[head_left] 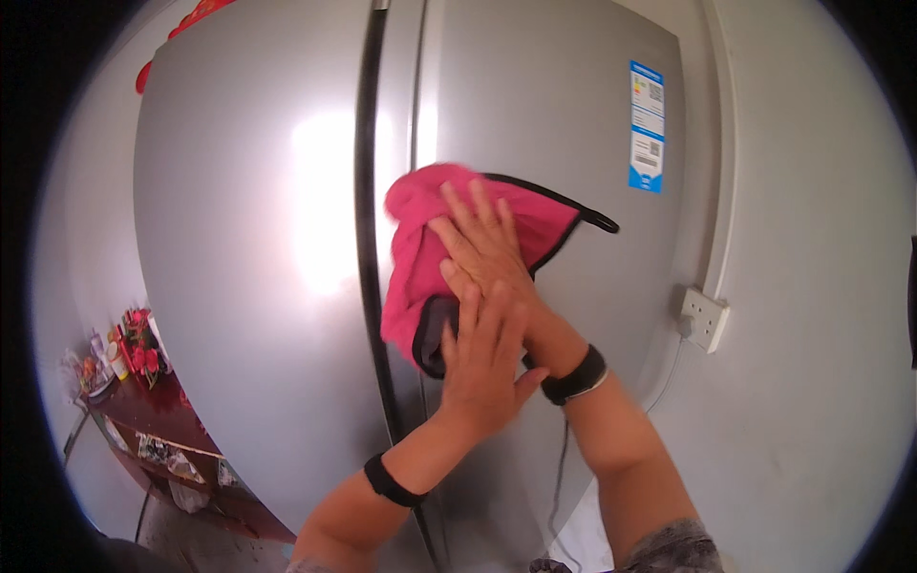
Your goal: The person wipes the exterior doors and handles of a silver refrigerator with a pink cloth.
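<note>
A pink cleaning cloth [417, 250] with black edging and a hanging loop lies against the silver double-door refrigerator [258, 191], just right of the dark gap between the doors. My right hand [489, 253] presses flat on the cloth, fingers stretched out and a little apart. Lower down, my left hand [482, 368] is open with spread fingers, overlapping the right hand near its wrist. Whether the left hand touches the cloth or only the right hand, I cannot tell. A grey underside shows at the cloth's folded lower corner.
A blue and white label [647, 126] is stuck on the right door. To the right, a wall socket [705, 319] holds a plug with a hanging cord. At the lower left stands a reddish-brown cabinet [158, 411] with red flowers [143, 355] and bottles on top.
</note>
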A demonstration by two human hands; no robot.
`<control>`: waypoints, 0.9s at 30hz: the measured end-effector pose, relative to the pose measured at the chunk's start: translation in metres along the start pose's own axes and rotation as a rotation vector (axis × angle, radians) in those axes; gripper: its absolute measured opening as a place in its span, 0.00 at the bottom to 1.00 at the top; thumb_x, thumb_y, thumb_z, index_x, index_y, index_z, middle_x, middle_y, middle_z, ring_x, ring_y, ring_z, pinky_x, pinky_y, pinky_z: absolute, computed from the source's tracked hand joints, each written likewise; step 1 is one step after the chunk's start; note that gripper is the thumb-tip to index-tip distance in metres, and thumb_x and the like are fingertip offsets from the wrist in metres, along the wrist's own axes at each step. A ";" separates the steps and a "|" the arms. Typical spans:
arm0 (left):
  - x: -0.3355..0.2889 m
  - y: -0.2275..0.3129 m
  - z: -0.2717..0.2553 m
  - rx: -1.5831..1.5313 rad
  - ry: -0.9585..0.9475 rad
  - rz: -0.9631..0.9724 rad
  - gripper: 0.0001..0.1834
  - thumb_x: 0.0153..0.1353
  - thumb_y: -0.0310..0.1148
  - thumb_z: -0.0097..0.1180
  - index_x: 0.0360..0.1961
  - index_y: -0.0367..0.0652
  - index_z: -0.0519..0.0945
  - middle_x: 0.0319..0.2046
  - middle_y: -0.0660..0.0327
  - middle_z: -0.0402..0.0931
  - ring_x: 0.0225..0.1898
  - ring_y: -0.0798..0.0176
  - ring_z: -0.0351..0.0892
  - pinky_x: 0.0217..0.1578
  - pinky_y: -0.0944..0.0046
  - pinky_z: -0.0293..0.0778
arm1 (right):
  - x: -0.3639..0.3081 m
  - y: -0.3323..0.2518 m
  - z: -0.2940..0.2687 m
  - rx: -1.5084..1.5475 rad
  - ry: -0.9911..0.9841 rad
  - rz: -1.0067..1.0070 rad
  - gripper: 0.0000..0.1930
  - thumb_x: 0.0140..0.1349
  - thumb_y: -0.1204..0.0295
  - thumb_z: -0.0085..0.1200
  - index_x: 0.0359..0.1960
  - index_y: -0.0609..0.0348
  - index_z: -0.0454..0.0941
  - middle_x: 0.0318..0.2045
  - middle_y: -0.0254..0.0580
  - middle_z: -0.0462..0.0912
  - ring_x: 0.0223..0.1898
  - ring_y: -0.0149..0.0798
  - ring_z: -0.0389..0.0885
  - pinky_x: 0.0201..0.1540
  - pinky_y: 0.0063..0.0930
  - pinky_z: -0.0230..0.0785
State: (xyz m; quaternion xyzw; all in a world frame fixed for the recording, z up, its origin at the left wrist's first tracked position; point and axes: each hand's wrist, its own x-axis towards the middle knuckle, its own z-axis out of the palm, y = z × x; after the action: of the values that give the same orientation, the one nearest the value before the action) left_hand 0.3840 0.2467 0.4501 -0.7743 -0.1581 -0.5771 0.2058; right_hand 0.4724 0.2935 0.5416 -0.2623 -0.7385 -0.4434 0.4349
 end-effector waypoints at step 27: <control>0.270 -0.080 0.009 0.813 0.225 0.198 0.26 0.58 0.55 0.42 0.58 0.66 0.64 0.60 0.56 0.56 0.63 0.45 0.47 0.56 0.35 0.44 | 0.089 0.191 -0.088 -0.482 0.264 0.164 0.22 0.62 0.61 0.41 0.57 0.51 0.63 0.62 0.41 0.58 0.63 0.52 0.51 0.62 0.50 0.44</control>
State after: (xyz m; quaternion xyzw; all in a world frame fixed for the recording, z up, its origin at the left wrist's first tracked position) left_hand 0.4296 0.3219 0.7182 -0.5738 -0.2740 -0.5261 0.5646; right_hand 0.6128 0.3053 0.7211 -0.3572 -0.5251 -0.5997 0.4869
